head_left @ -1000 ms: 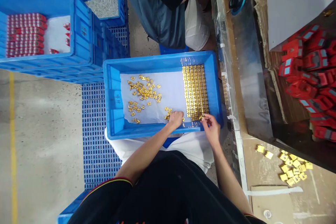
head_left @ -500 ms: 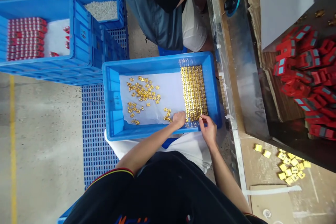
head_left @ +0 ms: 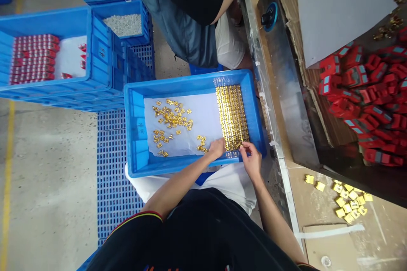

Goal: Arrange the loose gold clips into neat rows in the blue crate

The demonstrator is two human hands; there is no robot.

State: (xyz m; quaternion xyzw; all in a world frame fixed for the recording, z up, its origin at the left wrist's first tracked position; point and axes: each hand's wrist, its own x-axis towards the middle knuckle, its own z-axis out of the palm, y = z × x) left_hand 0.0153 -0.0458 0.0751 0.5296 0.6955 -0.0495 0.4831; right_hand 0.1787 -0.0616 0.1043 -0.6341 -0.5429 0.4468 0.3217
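Observation:
A blue plastic crate rests across my lap, lined with a white sheet. Tight rows of small shiny gold pieces fill its right end, while loose gold pieces lie scattered on the left part of the sheet. My left hand is closed at the lower left corner of the rows; its fingertips are hidden, so what it grips cannot be made out. At the rows' lower end, my right hand pinches one small gold piece between thumb and fingers.
To the left, stacked blue crates hold red pieces and pale small parts. Another person's leg is close beyond my crate. Along the right runs a workbench with red toy-car parts and yellow blocks.
The whole view has shifted slightly, with the crate appearing a little lower. My right hand still pinches a gold piece at the rows' lower end, and my left hand stays beside them.

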